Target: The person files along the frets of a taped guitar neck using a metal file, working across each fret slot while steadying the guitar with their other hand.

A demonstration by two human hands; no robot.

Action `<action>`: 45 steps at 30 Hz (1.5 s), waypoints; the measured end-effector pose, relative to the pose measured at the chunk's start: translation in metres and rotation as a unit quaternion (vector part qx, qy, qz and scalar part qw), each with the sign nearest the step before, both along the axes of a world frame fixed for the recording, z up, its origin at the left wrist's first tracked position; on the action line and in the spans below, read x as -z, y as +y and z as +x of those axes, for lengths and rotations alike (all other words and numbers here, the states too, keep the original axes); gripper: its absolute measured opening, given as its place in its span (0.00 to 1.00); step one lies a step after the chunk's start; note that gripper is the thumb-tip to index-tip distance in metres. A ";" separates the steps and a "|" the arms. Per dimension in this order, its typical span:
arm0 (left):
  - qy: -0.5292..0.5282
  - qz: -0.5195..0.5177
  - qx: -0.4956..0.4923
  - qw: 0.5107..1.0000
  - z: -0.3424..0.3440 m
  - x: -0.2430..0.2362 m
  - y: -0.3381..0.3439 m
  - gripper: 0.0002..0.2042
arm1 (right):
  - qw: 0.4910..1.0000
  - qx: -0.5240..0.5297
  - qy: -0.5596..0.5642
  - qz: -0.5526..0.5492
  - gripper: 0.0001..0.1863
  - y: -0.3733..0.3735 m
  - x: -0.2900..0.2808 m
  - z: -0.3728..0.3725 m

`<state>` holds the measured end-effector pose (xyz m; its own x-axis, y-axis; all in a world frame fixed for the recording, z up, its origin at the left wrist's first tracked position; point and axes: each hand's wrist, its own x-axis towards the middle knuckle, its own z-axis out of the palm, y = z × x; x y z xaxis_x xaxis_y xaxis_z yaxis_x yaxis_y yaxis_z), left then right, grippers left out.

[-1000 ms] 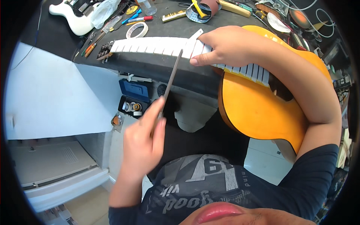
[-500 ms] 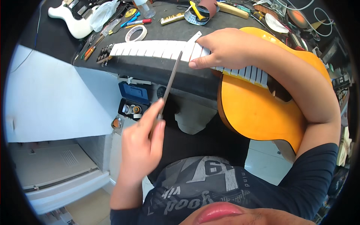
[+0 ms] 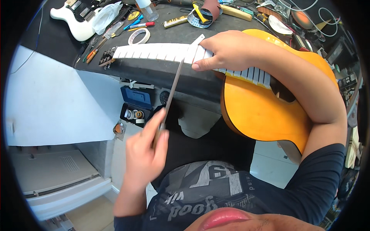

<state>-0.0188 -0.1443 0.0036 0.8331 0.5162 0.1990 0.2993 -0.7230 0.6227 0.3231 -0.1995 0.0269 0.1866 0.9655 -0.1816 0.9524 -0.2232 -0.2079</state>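
An orange-yellow acoustic guitar (image 3: 266, 115) lies with its neck pointing left, its fretboard (image 3: 154, 52) covered in white tape between the frets. My left hand (image 3: 146, 154) is closed round the handle of a slim metal file (image 3: 173, 88). The file's tip meets the near edge of the fretboard, just left of my right thumb. Over the neck near the body, my right hand (image 3: 227, 50) grips with its thumb on the near side; its other fingertips are hidden. A thin pale strip with a hole (image 3: 200, 38) sticks out beside my right index finger.
The dark workbench (image 3: 169, 32) holds a tape roll (image 3: 139, 36), markers (image 3: 142, 25), screwdrivers (image 3: 92, 54), a yellow-handled tool (image 3: 200, 13) and a white guitar body (image 3: 75, 23). Cables and tools crowd the right. Below stands an open blue toolbox (image 3: 137, 98).
The file has drawn back slightly toward me, its tip lower against the fretboard's near edge. The guitar and my right hand have shifted slightly left in the picture.
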 end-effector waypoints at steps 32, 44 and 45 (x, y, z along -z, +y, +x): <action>-0.035 0.051 0.026 0.998 0.051 0.005 0.011 0.22 | 1.000 -0.005 -0.003 0.008 0.47 -0.004 -0.001 -0.005; -0.045 0.089 0.021 0.995 0.017 0.017 -0.006 0.24 | 1.000 -0.005 -0.004 0.023 0.47 -0.002 0.003 -0.001; -0.038 0.072 0.020 0.996 0.028 0.011 -0.004 0.24 | 1.000 -0.007 -0.006 0.030 0.47 -0.004 0.004 -0.001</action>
<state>0.0093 -0.1480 -0.0076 0.8319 0.4442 0.3325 0.2242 -0.8172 0.5309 0.3217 -0.2031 0.0230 0.1753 0.9769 -0.1219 0.9575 -0.1980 -0.2098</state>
